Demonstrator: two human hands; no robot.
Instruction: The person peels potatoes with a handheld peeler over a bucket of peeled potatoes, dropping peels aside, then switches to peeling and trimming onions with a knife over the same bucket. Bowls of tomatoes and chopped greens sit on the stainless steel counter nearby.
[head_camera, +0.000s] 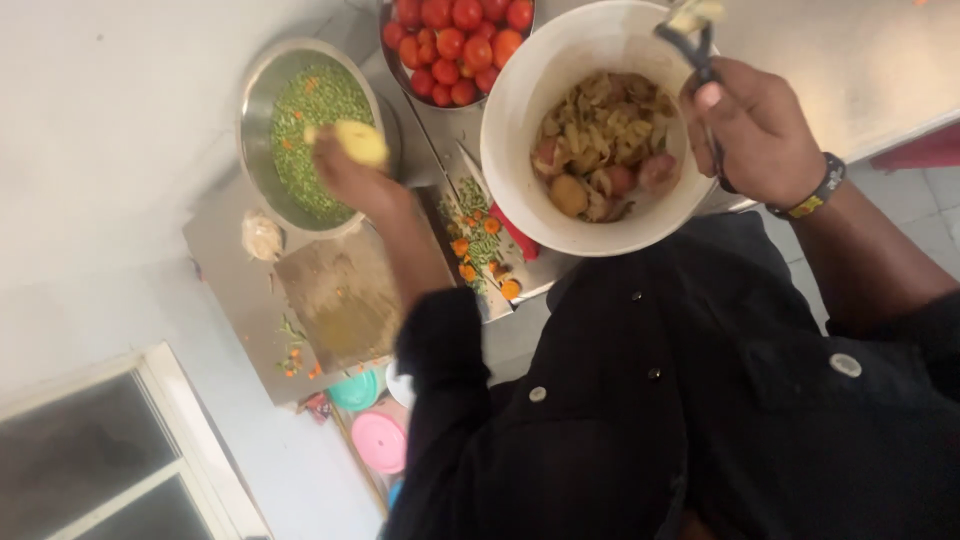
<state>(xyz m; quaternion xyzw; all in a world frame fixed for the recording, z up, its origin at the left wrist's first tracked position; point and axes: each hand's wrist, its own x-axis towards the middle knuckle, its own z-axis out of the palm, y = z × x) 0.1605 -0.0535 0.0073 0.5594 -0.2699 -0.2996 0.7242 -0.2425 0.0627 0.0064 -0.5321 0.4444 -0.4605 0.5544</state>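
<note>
Steel worktop (850, 60). Left hand (350, 175) fingers grasp peeled potato (355, 142) over bowl of chopped vegetables (262, 90); right hand (765, 130) clenched on peeler (695, 45) above white peel bowl (510, 130).

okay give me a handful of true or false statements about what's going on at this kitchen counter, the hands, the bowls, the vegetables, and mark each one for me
1. The left hand holds a peeled, pale yellow potato. True.
2. The right hand holds a spoon. False: it grips a dark-handled peeler with a scrap of peel on its blade.
3. The white bowl holds peelings and unpeeled potatoes. True.
4. The tomatoes lie loose on the chopping board. False: they are heaped in a metal bowl at the top.
5. The steel bowl under the left hand holds chopped green vegetables with orange bits. True.
</note>
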